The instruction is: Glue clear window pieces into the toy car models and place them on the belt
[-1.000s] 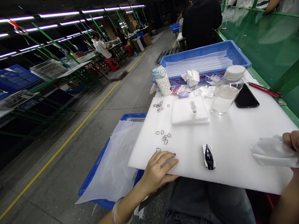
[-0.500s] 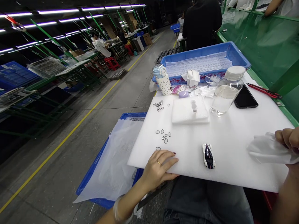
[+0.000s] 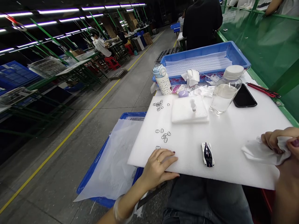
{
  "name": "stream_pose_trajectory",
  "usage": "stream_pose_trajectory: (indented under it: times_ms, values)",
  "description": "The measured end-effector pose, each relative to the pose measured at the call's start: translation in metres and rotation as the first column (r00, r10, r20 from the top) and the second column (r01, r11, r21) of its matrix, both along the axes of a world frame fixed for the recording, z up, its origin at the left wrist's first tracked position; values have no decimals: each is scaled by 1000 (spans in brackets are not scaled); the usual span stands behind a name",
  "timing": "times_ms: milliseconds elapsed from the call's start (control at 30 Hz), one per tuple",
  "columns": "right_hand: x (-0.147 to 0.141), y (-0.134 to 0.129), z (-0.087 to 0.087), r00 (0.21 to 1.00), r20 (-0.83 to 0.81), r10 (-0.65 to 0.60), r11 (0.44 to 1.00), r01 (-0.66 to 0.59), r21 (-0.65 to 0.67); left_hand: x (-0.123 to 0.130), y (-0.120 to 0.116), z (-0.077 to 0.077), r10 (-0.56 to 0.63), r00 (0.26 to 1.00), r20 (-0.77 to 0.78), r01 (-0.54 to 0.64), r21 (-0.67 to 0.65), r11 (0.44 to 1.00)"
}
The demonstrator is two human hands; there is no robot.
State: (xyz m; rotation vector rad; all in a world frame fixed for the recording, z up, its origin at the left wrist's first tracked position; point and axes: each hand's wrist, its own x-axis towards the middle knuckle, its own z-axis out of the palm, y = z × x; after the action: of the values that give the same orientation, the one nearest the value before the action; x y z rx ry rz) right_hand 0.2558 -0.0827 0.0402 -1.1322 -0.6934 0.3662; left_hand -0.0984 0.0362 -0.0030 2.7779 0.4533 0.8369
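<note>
My left hand (image 3: 157,166) rests at the front edge of a white foam board (image 3: 187,146), fingers stretched out over it and the thumb along the edge. It holds nothing. At the right side, my right hand (image 3: 281,141) is closed around a crumpled white cloth or tissue (image 3: 257,152); which of the two I cannot tell. Between the hands sits a white and dark toy car (image 3: 207,154). Several small dark-rimmed clear pieces (image 3: 165,135) lie just beyond my left hand, with another cluster (image 3: 158,105) farther back.
Behind stand a small foam block (image 3: 189,109), a clear jar of liquid (image 3: 225,90), a phone (image 3: 244,95), red-handled pliers or tweezers (image 3: 263,89) and a dotted bottle (image 3: 162,80). A blue bin (image 3: 238,57) is beyond; another blue tray (image 3: 93,186) is lower left.
My right hand has moved left with the white cloth and turned, so its thumb now shows. My left hand and the toy car stay about where they were.
</note>
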Motion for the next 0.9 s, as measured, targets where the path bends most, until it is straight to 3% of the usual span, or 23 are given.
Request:
stream_pose_trajectory:
  times_ms: [100,167,233,433,667,900]
  values:
    - [-4,-4,-1,995,-18,102,995,-102,20,-10,14,12,48,999,2,-47,-176,983]
    - [-3,-6,-1,992,-65,107,994,-106,19,-20,26,17,199,980,-1,-197,-151,969]
    - [-1,-6,-1,990,-101,99,995,-97,20,-29,36,18,278,960,-16,-279,-87,956]
    - [1,-10,-9,989,-116,97,995,-95,21,-38,42,11,254,967,-16,-254,-48,966]
    - [2,-6,-10,992,-109,60,994,-69,-80,-37,40,15,206,978,-44,-208,-39,977]
    - [4,8,-11,998,42,-52,955,62,-292,-33,45,17,162,984,-77,-166,-41,985]
